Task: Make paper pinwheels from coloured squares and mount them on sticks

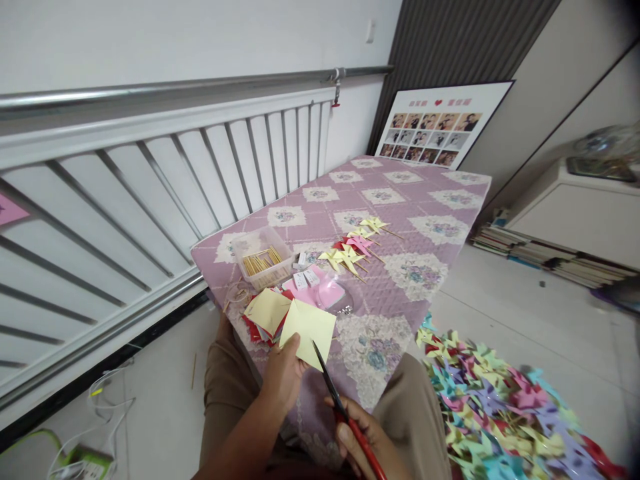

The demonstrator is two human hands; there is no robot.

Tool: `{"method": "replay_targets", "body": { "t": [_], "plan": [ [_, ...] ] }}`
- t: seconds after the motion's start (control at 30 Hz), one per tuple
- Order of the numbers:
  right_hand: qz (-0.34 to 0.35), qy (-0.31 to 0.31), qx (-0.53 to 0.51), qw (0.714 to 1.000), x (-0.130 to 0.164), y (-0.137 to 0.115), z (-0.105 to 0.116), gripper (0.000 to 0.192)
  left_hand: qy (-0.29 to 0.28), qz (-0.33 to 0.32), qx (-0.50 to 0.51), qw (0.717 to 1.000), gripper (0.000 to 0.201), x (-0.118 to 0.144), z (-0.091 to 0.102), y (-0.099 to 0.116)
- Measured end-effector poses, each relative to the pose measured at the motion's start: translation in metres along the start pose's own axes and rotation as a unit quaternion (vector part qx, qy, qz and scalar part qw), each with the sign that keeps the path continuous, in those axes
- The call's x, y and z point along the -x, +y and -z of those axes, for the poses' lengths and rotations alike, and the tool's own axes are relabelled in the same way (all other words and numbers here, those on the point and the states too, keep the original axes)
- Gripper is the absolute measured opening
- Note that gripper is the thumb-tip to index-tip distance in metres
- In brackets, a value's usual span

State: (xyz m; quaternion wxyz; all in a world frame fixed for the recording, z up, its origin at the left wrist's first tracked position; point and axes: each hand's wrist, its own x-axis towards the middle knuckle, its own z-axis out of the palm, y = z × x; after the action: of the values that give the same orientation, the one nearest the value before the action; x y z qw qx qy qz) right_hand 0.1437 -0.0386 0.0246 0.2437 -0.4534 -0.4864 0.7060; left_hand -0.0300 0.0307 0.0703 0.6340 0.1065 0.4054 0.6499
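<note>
My left hand [287, 365] pinches a pale yellow paper square [309, 328] near its lower left corner, thumb on top. In my right hand [367, 433] is a pair of scissors [327, 377] with dark blades and red handles. The blade tips lie over the paper, near its lower right part; whether they have cut into it I cannot tell. Just left of the held sheet sits a stack of paper squares [269, 310], yellow on top with red edges below. Beyond it are pink paper [330, 293] and small white boxes [306, 277].
A clear plastic box [289, 257] of wooden sticks stands by the table's left edge. Finished pinwheels [350, 257] lie mid-table on the purple tablecloth [395, 260]. Many colourful pinwheels [505, 407] are heaped at the right. A radiator [165, 180] lines the left wall; a photo board [440, 127] leans behind.
</note>
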Motion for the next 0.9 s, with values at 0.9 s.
{"method": "replay_targets", "body": {
  "t": [0.9],
  "plan": [
    [0.018,0.007,0.029,0.999,0.001,-0.020,-0.003,0.071,0.006,0.003,-0.003,1.000,0.033,0.002,0.002,-0.001]
  ]
}}
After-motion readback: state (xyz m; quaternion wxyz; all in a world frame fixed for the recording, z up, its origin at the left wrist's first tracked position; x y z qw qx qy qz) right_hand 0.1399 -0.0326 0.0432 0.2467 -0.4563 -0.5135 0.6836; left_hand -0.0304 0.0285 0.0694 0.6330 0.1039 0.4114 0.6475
